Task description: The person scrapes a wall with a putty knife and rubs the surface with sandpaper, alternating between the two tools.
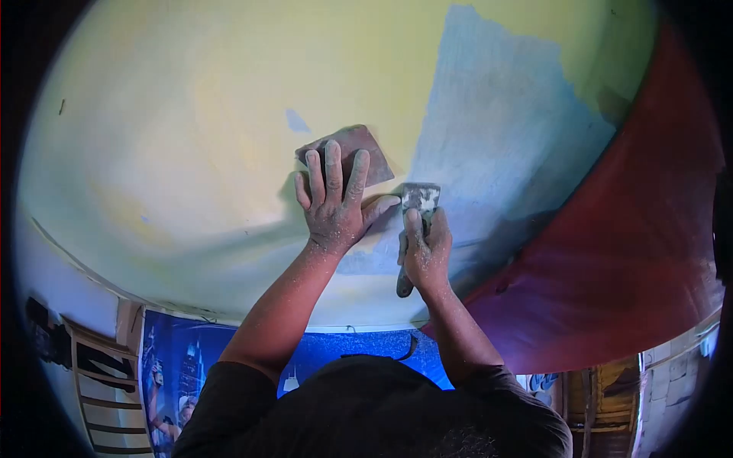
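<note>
My left hand [334,200] lies spread against a pale yellow surface [229,99], its fingers over a reddish-brown square sheet [368,146] that looks like sandpaper. The sheet sits under the fingers, flat on the surface. To the right, my right hand [427,248] is wrapped round the handle of a scraper [421,197]. Its wide blade, smeared with white, points up and touches or nearly touches the surface at the edge of a bluish-grey patch [496,107]. Pale dust covers both hands and forearms.
A dark red sheet [611,221] hangs along the right side. Below are a blue printed banner [172,351], a wooden rack [111,401] at lower left, and wooden boards [615,393] at lower right. A small bluish mark [296,120] shows above the left hand.
</note>
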Demonstrator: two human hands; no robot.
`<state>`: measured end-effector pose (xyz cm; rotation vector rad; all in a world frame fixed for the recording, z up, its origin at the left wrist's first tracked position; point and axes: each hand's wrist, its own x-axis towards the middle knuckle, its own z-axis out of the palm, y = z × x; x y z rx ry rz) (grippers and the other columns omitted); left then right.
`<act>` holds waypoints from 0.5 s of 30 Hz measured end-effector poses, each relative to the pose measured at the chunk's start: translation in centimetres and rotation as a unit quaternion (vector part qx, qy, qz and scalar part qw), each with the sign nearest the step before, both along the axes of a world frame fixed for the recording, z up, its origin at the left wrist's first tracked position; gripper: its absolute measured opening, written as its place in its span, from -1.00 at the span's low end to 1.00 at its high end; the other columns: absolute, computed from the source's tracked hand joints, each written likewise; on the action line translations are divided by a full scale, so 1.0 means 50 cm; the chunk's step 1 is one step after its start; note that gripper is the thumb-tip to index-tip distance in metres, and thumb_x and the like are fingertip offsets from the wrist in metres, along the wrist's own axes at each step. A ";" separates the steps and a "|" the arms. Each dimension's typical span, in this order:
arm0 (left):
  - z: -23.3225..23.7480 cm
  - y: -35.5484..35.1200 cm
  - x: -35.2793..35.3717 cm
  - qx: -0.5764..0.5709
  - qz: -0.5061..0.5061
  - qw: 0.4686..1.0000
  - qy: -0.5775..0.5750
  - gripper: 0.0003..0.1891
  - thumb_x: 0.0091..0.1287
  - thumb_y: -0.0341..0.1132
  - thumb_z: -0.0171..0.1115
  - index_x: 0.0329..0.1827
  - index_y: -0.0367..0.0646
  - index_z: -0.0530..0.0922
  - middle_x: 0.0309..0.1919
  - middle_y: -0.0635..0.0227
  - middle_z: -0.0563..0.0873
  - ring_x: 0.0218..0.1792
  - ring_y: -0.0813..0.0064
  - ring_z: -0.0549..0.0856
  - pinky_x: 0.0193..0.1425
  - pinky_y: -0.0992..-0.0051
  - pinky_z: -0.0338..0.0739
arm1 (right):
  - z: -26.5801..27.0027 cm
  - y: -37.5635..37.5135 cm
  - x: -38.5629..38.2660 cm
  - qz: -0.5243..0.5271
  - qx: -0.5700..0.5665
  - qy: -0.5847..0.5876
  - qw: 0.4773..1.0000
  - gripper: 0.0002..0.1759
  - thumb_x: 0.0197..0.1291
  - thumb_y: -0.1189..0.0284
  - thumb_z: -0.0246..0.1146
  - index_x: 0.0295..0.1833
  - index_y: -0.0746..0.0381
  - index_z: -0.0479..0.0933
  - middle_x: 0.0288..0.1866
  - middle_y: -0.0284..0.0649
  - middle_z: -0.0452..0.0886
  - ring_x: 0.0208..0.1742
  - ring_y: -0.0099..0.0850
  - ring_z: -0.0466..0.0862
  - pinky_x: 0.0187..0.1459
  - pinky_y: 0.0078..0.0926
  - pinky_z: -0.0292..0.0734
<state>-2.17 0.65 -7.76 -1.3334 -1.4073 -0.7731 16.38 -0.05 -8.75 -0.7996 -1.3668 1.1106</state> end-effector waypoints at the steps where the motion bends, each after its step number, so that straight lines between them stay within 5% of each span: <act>1: 0.007 0.005 0.000 0.001 -0.001 1.000 -0.002 0.08 0.45 0.66 0.12 0.78 0.02 0.44 0.77 -0.23 0.34 0.79 -0.38 0.21 0.77 -0.34 -0.14 | -0.004 0.000 0.002 0.000 -0.005 -0.008 1.000 -0.70 0.78 0.23 0.22 -0.01 0.23 0.41 -0.48 -0.36 0.50 -0.62 -0.60 0.47 -0.62 -0.52 0.39; 15: 0.004 -0.002 0.001 0.003 0.006 1.000 0.005 0.05 0.48 0.65 0.09 0.76 0.01 0.46 0.78 -0.23 0.33 0.79 -0.37 0.22 0.77 -0.33 -0.13 | 0.046 -0.023 0.004 0.015 -0.037 0.014 0.999 -0.68 0.78 0.23 0.23 -0.02 0.24 0.40 -0.47 -0.34 0.50 -0.62 -0.60 0.49 -0.63 -0.53 0.41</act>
